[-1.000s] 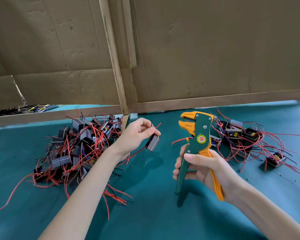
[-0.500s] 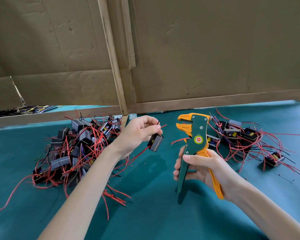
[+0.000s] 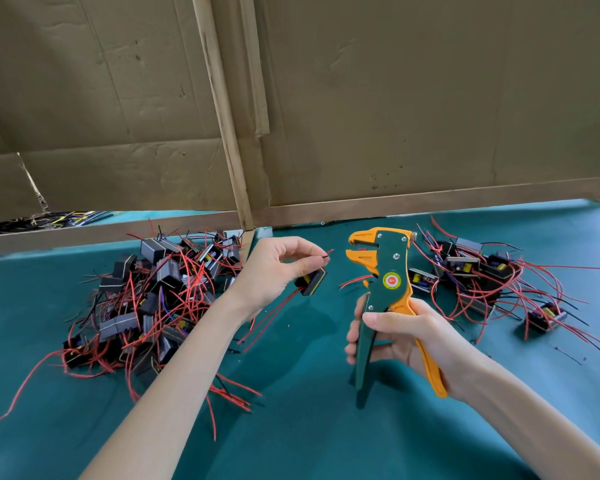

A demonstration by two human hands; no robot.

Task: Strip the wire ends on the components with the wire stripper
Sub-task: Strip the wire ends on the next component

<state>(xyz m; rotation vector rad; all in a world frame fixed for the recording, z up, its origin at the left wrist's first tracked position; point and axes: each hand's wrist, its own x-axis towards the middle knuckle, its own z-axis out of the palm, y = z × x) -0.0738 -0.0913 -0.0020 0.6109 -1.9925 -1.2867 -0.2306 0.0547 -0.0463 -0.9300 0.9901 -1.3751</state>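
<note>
- Left hand [image 3: 274, 271]: thumb and forefinger pinch a red wire end [image 3: 328, 252], its tip pointing right; the small black component [image 3: 312, 282] hangs just below the fingers.
- Right hand [image 3: 406, 334]: fingers wrapped round the handles of the wire stripper [image 3: 383, 282], held upright above the table [image 3: 309, 427]. The handles are spread and the jaws stand apart, facing the wire tip (near, not touching).
- Step in hand, as judged: offering a wire end to the tool, with no cut made yet.
- Next move calls for seating the tip squarely between the jaws, then squeezing the handles.
- Heap [image 3: 160, 289] of wired components lies at left and a smaller scatter [image 3: 482, 271] at right (which lot is finished cannot be told).
</note>
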